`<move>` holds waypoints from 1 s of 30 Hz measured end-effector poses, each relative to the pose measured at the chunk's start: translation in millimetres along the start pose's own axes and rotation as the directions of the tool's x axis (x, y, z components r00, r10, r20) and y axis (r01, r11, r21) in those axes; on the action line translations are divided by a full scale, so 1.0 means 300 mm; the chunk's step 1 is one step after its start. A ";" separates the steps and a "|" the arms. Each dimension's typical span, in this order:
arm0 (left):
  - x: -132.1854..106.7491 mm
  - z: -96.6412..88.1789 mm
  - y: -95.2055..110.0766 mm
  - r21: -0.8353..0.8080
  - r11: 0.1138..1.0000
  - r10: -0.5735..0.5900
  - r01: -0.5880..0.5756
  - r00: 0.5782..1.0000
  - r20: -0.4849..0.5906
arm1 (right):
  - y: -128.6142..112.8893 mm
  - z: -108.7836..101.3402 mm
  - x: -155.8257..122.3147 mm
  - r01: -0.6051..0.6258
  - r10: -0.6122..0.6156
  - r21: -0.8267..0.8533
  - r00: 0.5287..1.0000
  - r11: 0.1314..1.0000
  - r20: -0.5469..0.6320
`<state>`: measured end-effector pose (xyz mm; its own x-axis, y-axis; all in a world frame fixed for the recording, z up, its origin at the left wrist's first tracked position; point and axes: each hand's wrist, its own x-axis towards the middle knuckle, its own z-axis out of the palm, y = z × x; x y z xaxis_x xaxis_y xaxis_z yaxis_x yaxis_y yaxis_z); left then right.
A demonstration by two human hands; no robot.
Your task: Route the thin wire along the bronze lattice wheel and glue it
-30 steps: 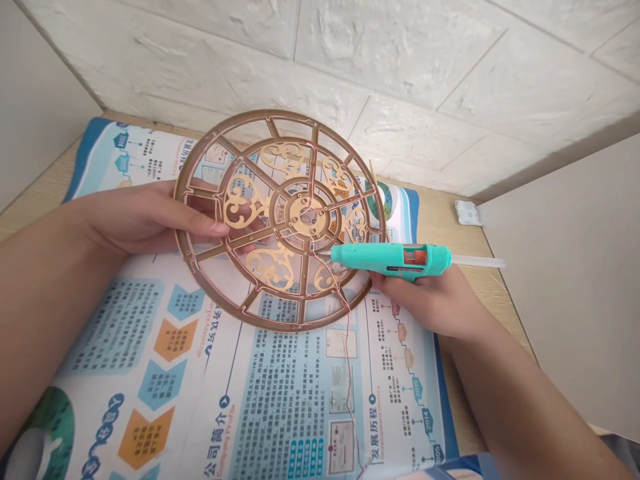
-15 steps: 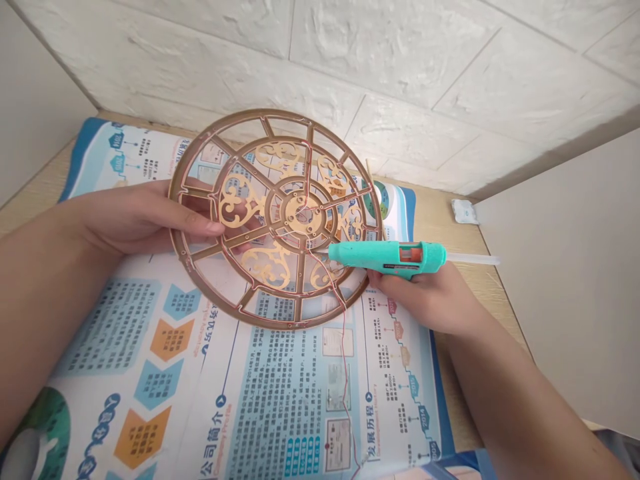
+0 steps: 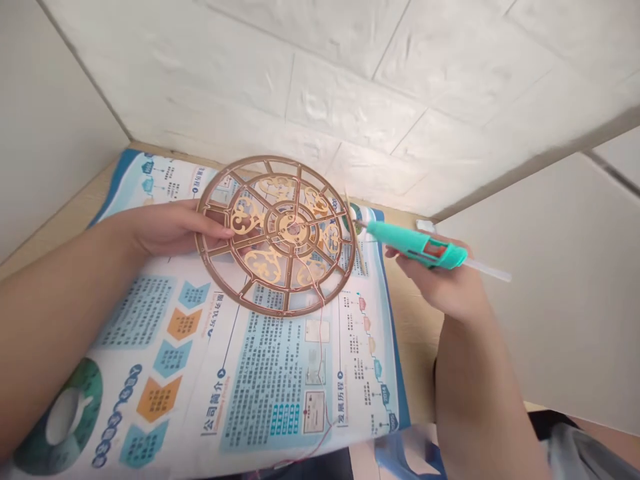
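A round openwork wheel-shaped frame (image 3: 285,303), brown with gold scroll ornaments, is tilted up above the printed sheet. My left hand (image 3: 185,227) grips its left side, thumb in front and fingers behind the spokes. Thin red wire (image 3: 321,347) runs along the rings and spokes, then trails from the lower right rim down over the sheet. My right hand (image 3: 425,277) is wrapped round a turquoise glue gun (image 3: 400,239). Its nozzle points left, just off the frame's right rim. A clear glue stick (image 3: 487,270) sticks out of the gun's back.
The printed paper sheet (image 3: 190,373) covers much of the wooden tabletop (image 3: 415,360). A white brick-pattern wall (image 3: 320,87) rises behind, with pale panels (image 3: 545,287) to either side. A small white packet (image 3: 426,225) lies near the right panel.
My right hand has drawn the glue gun away from the frame's centre, right past its rim, tipping its nozzle upward. My left hand still holds the frame. The camera view has shifted.
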<state>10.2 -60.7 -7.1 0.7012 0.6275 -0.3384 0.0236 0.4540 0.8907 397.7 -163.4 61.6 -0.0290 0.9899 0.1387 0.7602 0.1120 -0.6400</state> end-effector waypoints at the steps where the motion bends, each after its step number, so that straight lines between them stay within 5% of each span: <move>1: -0.001 -0.003 -0.001 -0.004 1.000 -0.013 0.013 1.000 0.003 | 0.019 -0.024 0.006 -0.058 0.060 0.032 0.996 0.998 -0.064; 5: -0.011 -0.012 -0.002 -0.036 0.999 -0.016 0.016 1.000 0.000 | 0.078 -0.096 0.016 -0.299 0.268 -0.130 0.939 0.945 -0.214; 8: -0.025 -0.004 0.005 -0.039 0.999 -0.018 0.019 1.000 0.008 | 0.102 -0.099 -0.002 -0.384 0.364 -0.354 0.923 0.853 -0.125; 15: -0.049 0.017 0.017 -0.051 0.999 0.010 -0.009 1.000 0.019 | 0.139 -0.065 -0.111 -0.407 0.405 -0.392 0.910 0.825 -0.093; 19: -0.055 0.013 0.016 -0.016 1.000 0.016 -0.015 0.998 0.055 | 0.067 -0.071 -0.142 -0.365 0.347 -0.420 0.930 0.831 -0.123; 22: -0.063 0.016 0.019 -0.016 1.000 0.012 -0.010 0.996 0.090 | -0.032 -0.020 -0.128 -0.332 0.316 -0.439 0.942 0.835 -0.113; 25: -0.072 0.022 0.023 -0.008 1.000 0.024 -0.024 0.996 0.080 | -0.113 0.077 -0.090 -0.297 0.340 -0.440 0.940 0.848 0.020; 30: -0.071 0.020 0.022 -0.020 0.999 0.027 -0.026 0.995 0.093 | -0.151 0.194 -0.020 -0.303 0.376 -0.479 0.925 0.824 0.061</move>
<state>-0.4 -74.8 8.0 0.7650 0.5780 -0.2841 -0.0086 0.4503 0.8928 325.6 -169.5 45.9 0.2188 0.9628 -0.1585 0.9460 -0.2491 -0.2076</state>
